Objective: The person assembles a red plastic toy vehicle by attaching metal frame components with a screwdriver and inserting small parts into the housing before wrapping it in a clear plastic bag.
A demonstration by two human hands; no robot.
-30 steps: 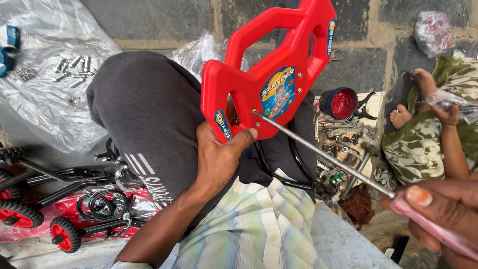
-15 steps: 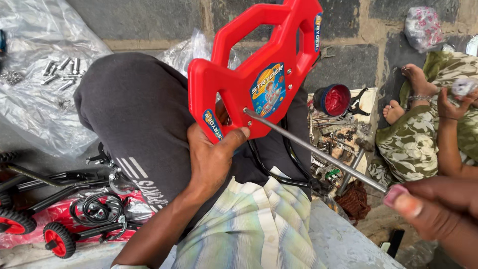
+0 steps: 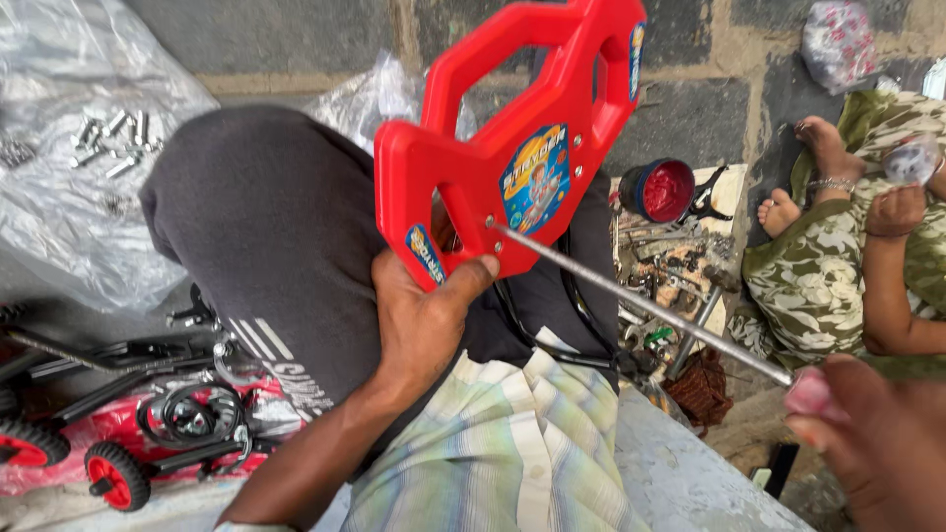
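- Red plastic handle-shaped panel (image 3: 512, 158) stays propped on the knee, left hand (image 3: 419, 330) still clamped around its lower edge.
- Long steel screwdriver (image 3: 641, 303) remains pinched by right hand (image 3: 872, 438), which has slid lower-right.

toy frame (image 3: 512, 167): glossy red plastic | screwdriver shaft (image 3: 641, 305): dull bare metal | trousers (image 3: 266, 227): matt grey cloth

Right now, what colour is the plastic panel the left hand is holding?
Bright red, with a small blue sticker: the plastic panel in the left hand, clearest in the head view.
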